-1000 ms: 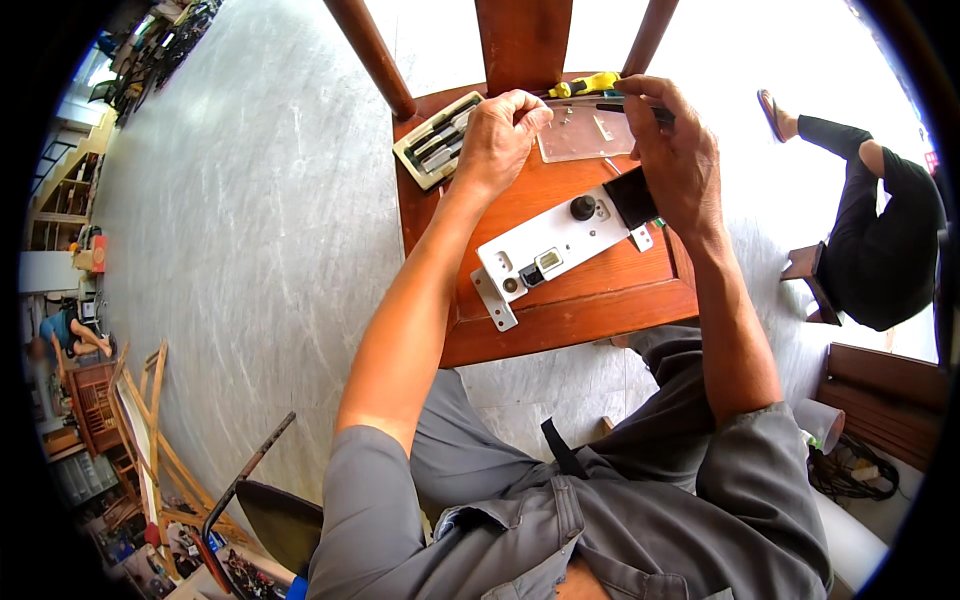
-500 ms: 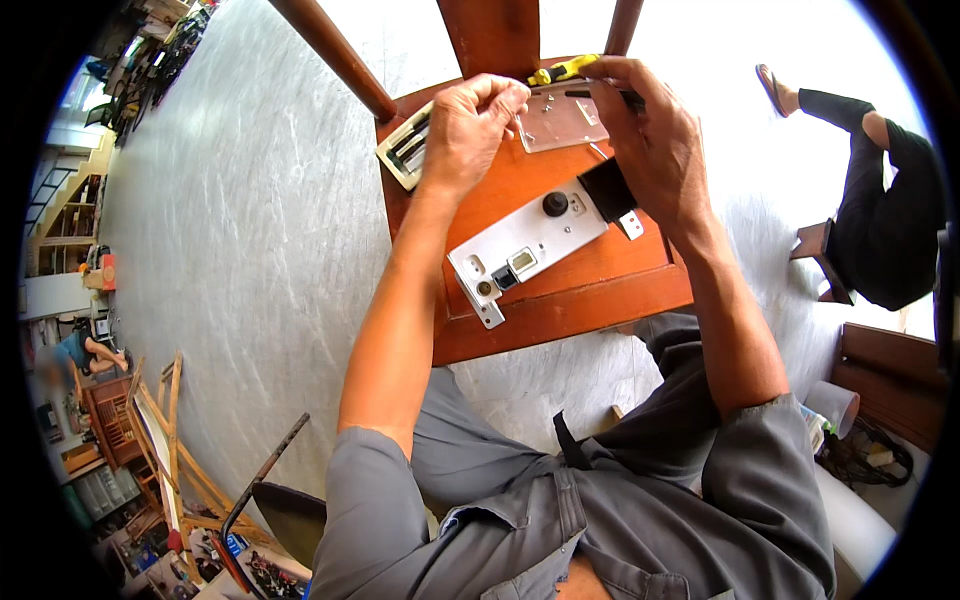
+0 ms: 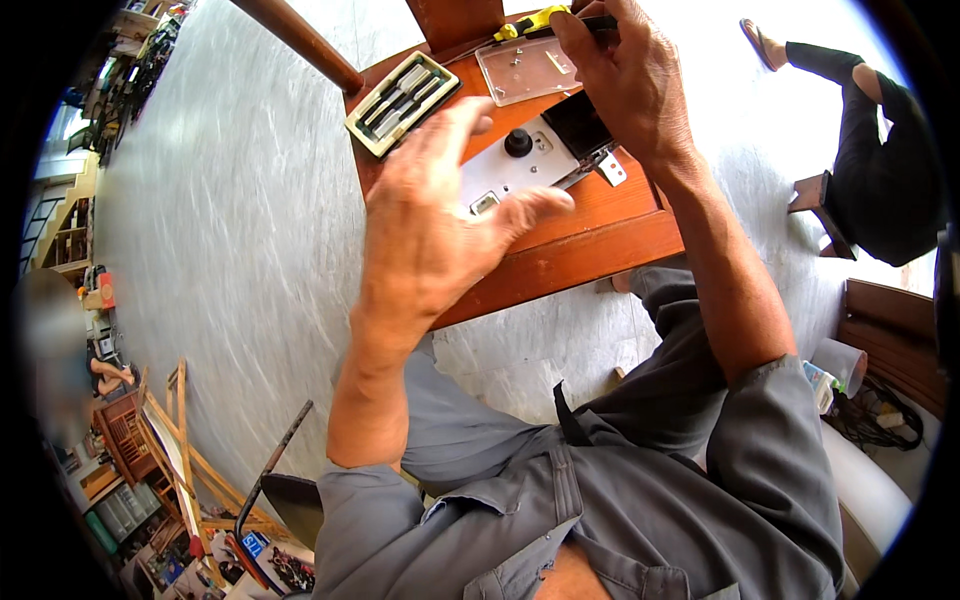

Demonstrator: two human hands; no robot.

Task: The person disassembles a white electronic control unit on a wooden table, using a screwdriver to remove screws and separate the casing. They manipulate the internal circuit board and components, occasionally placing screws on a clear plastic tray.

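Observation:
My left hand [image 3: 425, 215] is open, thumb and fingers spread, above the near-left end of a white metal panel [image 3: 555, 150] and hiding much of it. The panel carries a black knob [image 3: 518, 143] and a black boxy part [image 3: 577, 124]. Beyond that part, my right hand [image 3: 635, 85] is closed round a slim black tool [image 3: 600, 22], mostly covered by the fingers. Right by those fingertips lies a yellow-and-black hand tool [image 3: 533, 22]. Farther left sits a cream case of small screwdrivers [image 3: 405, 103]. Small screws rest on a clear plastic plate [image 3: 520, 75].
Everything lies on the reddish-brown wooden chair seat [image 3: 590, 240], whose back posts [image 3: 300, 40] rise at the far side. Another person's leg [image 3: 820, 58] and a small wooden stool [image 3: 815, 205] are at the right. Wooden frames [image 3: 185, 450] lean at lower left.
My left hand has opened from a pinch and come nearer, over the panel. My right hand keeps its hold on the black tool. The view has shifted, moving the chair up and left.

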